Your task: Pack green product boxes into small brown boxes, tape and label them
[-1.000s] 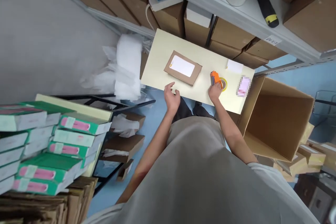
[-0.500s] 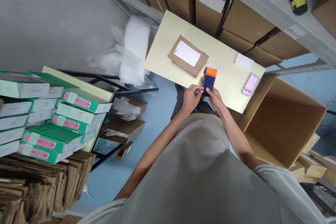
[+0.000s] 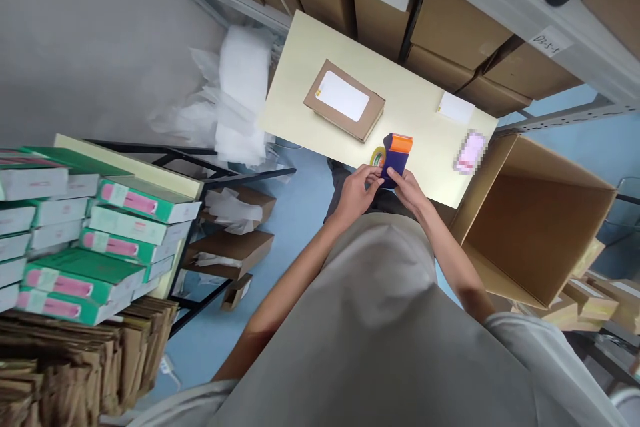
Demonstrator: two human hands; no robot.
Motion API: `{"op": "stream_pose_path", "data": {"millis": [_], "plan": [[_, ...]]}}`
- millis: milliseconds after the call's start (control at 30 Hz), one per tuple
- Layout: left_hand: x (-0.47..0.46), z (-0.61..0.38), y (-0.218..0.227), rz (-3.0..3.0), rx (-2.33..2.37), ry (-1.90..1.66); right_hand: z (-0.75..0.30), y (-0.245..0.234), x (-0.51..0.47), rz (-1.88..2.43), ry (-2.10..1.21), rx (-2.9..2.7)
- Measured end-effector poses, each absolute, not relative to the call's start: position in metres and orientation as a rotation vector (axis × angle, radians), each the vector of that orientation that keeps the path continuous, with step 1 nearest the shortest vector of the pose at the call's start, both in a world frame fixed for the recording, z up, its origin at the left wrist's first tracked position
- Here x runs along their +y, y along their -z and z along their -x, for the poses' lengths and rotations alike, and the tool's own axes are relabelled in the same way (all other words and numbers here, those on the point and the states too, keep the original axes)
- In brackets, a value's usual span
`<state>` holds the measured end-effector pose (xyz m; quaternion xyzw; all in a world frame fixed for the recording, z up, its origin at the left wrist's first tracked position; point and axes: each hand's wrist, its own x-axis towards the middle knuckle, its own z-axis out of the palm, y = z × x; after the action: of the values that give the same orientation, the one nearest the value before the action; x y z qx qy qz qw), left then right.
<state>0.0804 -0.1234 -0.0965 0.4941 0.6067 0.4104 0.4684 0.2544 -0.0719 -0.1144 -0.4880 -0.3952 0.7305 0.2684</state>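
Observation:
My right hand (image 3: 411, 191) grips an orange and dark blue tape dispenser (image 3: 395, 155) with a yellowish tape roll on its left side, held above the near edge of a pale yellow table (image 3: 305, 87). My left hand (image 3: 356, 191) meets it from the left, fingers pinched at the dispenser's lower end. Farther back on the table lies a flat brown cardboard parcel (image 3: 344, 101) with a white label on top.
A white slip (image 3: 455, 108) and a pink item (image 3: 471, 153) lie at the table's right end. A large open cardboard box (image 3: 530, 227) stands to the right. Shelves of brown boxes rise behind. Green and white boxes (image 3: 100, 240) are stacked at left, with white wrapping (image 3: 235, 100) beside the table.
My right hand lifted the tape dispenser off the table and brought it toward me. My left hand left the table and joined it on the dispenser.

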Motion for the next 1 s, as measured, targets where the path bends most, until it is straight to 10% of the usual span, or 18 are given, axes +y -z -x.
{"op": "stream_pose_path", "data": {"millis": [1000], "plan": [[-0.097,-0.015,0.017,-1.643,1.363,-1.027,-0.299,0.073,-0.078,1.141,-1.138,-2.331]]}}
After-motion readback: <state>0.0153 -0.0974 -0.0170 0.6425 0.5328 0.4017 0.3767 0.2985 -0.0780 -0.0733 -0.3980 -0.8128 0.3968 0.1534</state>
